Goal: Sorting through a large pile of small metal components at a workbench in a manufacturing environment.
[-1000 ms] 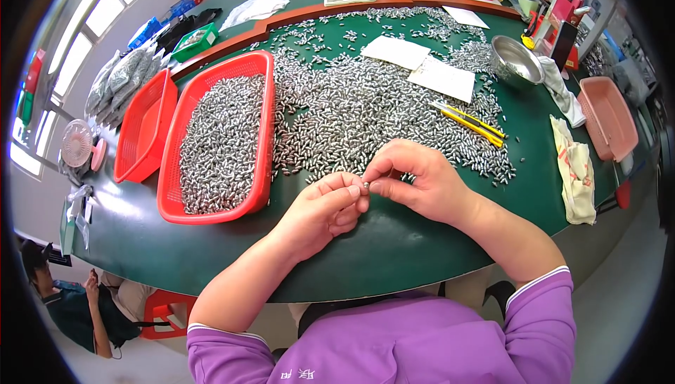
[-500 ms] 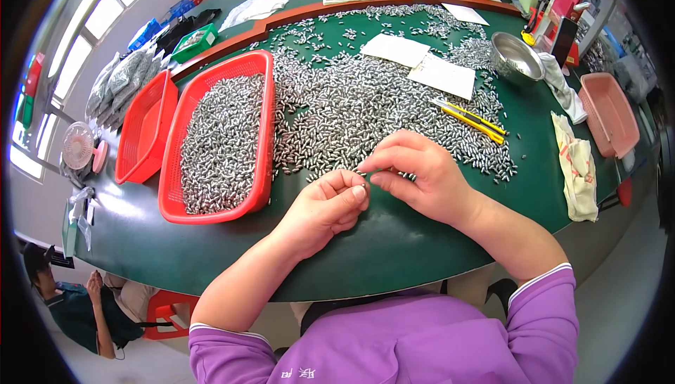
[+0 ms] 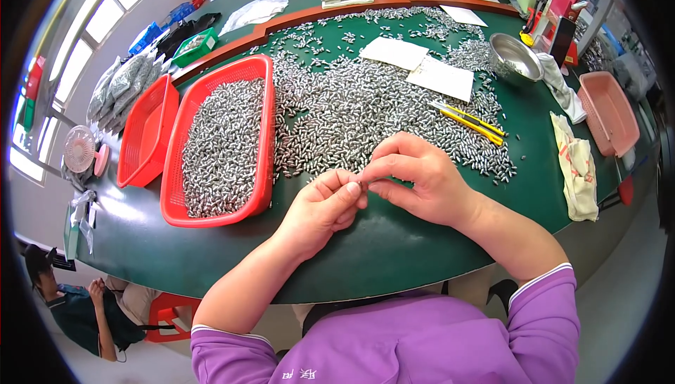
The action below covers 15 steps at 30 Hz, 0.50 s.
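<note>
My left hand [image 3: 323, 205] is closed in a pinch, thumb against the bent index finger, over the near edge of a spread of small silver metal pieces [image 3: 330, 113]. The fingers of my right hand [image 3: 415, 180] come together at the left thumb tip, also pinching. A tiny dark thing shows where the fingertips meet, too small to make out. To the left, a red plastic basket [image 3: 266, 138] is heaped with the same spindle-shaped pieces. Beyond my right hand, a yellow-handled cutting tool [image 3: 471, 125] lies on the spread.
An empty-looking red basket [image 3: 144, 141] leans beside the full one. White papers [image 3: 441, 78] lie on the pieces, near a steel bowl [image 3: 517, 59]. A cream glove [image 3: 578, 166] and a pink basket [image 3: 608, 113] are at right. A wooden strip [image 3: 302, 20] edges the spread. Another person [image 3: 84, 306] sits lower left.
My right fingertips have shifted slightly left and closed together at the left thumb tip. My left hand has barely moved.
</note>
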Tool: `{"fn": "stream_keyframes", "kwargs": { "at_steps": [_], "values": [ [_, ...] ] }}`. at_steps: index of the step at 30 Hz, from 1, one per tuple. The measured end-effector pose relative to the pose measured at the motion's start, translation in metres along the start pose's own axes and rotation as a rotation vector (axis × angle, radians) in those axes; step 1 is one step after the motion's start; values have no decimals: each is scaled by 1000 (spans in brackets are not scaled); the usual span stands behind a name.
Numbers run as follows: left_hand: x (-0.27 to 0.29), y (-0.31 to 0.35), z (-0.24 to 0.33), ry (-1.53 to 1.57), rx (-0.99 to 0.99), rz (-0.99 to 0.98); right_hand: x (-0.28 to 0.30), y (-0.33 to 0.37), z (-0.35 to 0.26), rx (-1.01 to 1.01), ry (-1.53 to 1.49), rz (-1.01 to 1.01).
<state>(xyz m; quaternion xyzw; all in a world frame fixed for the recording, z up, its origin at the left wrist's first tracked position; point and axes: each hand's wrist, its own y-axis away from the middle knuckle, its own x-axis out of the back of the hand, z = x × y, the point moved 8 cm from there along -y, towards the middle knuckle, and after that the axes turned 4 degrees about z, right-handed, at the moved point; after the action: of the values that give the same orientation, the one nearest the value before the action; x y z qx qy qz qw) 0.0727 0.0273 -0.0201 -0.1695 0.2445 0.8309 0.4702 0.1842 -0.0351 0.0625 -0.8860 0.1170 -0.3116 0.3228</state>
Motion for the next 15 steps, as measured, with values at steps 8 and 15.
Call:
{"fn": "stream_keyframes", "kwargs": {
  "at_steps": [8, 15],
  "values": [
    [1, 1, 2, -15, 1, 27, 2, 1, 10, -40, -9, -1],
    [2, 1, -6, -56, 45, 42, -8, 5, 10, -181, -185, -103]
  ]
}}
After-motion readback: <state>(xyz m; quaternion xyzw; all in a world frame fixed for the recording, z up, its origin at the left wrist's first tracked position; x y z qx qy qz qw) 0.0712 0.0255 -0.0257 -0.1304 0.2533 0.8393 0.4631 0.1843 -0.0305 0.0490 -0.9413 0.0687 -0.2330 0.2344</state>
